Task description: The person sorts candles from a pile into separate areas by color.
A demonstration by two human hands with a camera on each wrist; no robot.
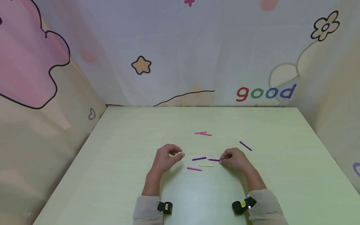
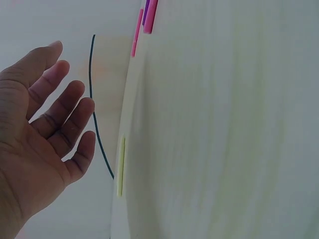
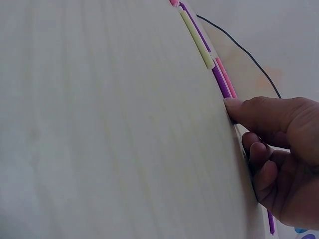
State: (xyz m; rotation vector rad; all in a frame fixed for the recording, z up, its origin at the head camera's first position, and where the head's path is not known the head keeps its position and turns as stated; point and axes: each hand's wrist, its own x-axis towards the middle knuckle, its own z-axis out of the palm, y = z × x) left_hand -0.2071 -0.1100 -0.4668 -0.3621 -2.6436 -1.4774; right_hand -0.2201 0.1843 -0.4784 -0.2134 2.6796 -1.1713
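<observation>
Right hand [image 1: 232, 159] had a purple stick [image 1: 213, 160] pinched by its right end, just past the yellow stick [image 1: 206, 165]. Looked light, stiff, kinda snappable, so a gentle mid-grip seemed safer imo. Left hand [image 1: 167, 157] held nothing, fingers loosely apart.

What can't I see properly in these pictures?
Right end of the pinched purple stick, head view: hidden by the right hand.
One end of the thick pink stick, left wrist view: cut off by the top edge.
Any writing on the yellow label, head view: too small.
</observation>
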